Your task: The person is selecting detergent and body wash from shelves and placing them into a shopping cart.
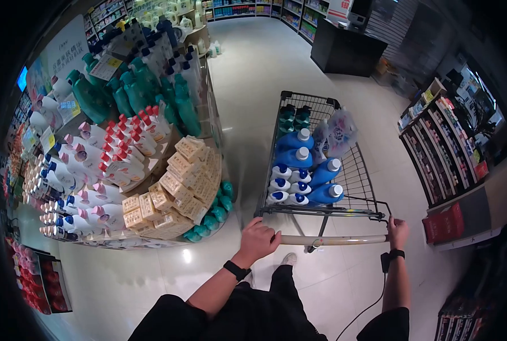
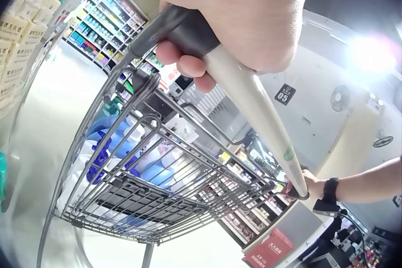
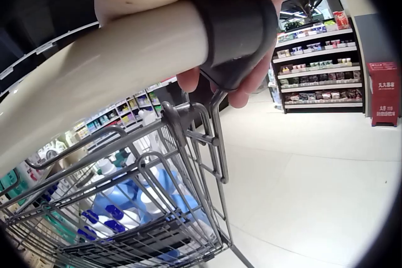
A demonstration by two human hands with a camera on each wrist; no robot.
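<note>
Many bottles [image 1: 137, 94] left of cart [image 1: 364, 176] — counter [image 1: 347, 48] ahead

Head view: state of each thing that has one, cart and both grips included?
left grip: curled round the left end of the cart handle
right grip: curled round the handle's right end
cart: upright on the floor, partly loaded
blue bottles: capped, inside the cart
display boxes: closed, stacked on the stand

Floor [image 1: 265, 74]: glossy pale tile w/ light reflections. Tiered display stand [image 1: 129, 243] at left, shelf unit [image 1: 429, 162] at right, dark counter [image 1: 347, 48] ahead. Ceiling lamp [image 2: 370, 54]: bright, overexposed.
</note>
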